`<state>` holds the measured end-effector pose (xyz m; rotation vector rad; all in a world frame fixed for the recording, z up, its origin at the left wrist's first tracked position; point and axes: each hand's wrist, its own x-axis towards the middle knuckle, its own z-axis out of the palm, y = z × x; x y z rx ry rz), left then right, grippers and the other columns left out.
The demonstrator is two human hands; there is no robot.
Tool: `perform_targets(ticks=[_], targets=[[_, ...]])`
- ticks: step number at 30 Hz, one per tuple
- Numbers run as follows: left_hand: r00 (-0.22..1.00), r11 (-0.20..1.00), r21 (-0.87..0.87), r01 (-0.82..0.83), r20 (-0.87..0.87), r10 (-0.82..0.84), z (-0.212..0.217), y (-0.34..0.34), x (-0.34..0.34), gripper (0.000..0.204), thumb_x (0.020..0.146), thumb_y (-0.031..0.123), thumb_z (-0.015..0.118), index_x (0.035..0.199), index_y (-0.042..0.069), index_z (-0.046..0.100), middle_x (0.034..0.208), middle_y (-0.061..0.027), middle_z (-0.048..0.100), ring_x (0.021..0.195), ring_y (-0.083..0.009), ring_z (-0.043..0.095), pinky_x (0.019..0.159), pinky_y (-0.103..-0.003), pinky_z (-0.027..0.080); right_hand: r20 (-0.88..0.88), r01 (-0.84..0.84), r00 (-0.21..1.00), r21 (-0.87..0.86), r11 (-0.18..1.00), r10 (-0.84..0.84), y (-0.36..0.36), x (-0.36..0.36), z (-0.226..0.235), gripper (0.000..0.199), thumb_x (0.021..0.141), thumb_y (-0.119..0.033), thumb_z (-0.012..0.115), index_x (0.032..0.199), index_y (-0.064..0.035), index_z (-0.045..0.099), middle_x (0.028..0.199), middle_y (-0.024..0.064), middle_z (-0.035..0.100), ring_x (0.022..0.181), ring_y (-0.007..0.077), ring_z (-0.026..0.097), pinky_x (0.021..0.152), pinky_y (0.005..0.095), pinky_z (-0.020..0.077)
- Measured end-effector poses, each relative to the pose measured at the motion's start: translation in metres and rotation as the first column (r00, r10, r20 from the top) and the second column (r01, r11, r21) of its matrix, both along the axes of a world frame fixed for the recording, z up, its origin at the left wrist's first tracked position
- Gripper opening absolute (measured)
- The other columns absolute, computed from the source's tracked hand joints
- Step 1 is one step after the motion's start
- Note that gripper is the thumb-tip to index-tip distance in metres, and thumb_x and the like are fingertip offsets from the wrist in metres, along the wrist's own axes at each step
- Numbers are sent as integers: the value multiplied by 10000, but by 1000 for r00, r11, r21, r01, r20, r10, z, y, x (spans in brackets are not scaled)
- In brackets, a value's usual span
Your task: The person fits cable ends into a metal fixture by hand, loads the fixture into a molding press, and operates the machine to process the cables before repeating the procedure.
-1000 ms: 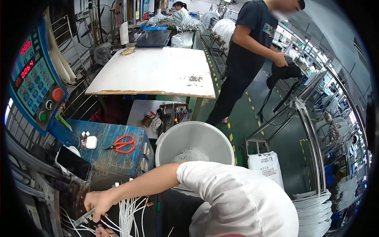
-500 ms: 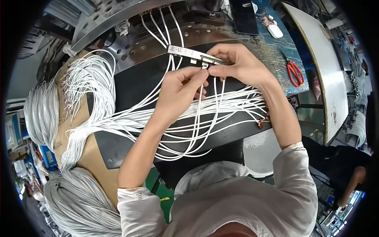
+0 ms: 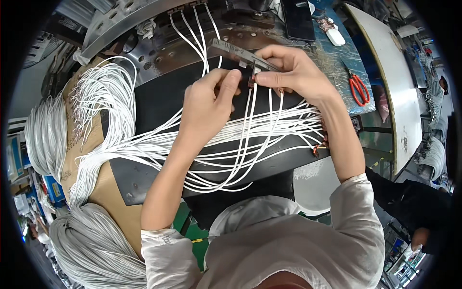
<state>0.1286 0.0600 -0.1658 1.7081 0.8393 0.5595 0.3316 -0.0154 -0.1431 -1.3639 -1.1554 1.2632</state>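
My right hand point(image 3: 293, 72) pinches a narrow metal bar point(image 3: 243, 54), held tilted above the black mat point(image 3: 156, 98). Several white cables point(image 3: 248, 108) hang from under the bar beside my right thumb, with small brownish ends at the top. Just left of them, my left hand point(image 3: 209, 98) is closed, thumb against the curled fingers and apart from the bar. Whatever it may hold is hidden. Below both hands, a thick bundle of white cables point(image 3: 159, 142) runs across the mat.
Red-handled scissors point(image 3: 358, 89) lie on the blue surface at right, below a dark phone point(image 3: 297, 19) and a white rounded object point(image 3: 335, 37). A perforated metal rig point(image 3: 130, 21) with cables stands at the back. Grey cable coils point(image 3: 94, 245) lie at left.
My left hand has come away from the bar and moved left, its fingers curled. My right hand still holds the bar, now tilted more steeply. A person at right has shifted.
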Motion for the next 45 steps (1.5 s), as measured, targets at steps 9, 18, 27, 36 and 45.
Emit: perform_targets(ticks=[9,18,27,36,45], targets=[[922,759,595,264,-388,-17,15,-7,33,383,804,326,756,853,-39,652,734,-227,667,745,-409,680,698,-463,539,-90,112,990,-7,994,-112,-4,17,10,289,885,-136,759,1136,-30,660,850,41,726,596,29,557,494,174,379],[999,963,-271,10,-32,-19,20,-20,-23,341,1004,191,615,1276,-10,576,929,-11,577,776,-72,511,662,-234,434,-98,110,991,177,978,-94,28,16,-49,424,692,-127,896,1009,72,696,785,116,703,583,153,633,502,283,533],[994,928,-363,-88,-88,61,40,-31,8,393,1007,304,618,1246,-8,603,1038,-37,568,813,-109,472,735,-269,439,3,56,998,180,982,-57,22,15,-43,401,671,-184,896,976,24,738,805,116,730,625,170,686,542,292,548],[971,904,-378,-198,48,233,21,-25,7,114,1021,143,577,983,45,622,866,9,580,702,-83,561,659,-272,509,163,44,983,253,966,-88,25,0,-37,426,676,-272,877,987,-13,745,781,90,742,631,164,697,572,299,541],[989,939,-345,-16,133,66,6,-13,5,224,1035,263,569,951,67,635,780,33,532,734,-66,538,709,-302,507,216,-100,975,237,966,48,11,13,-26,405,684,-232,885,971,13,738,792,110,731,604,165,667,549,295,524]])
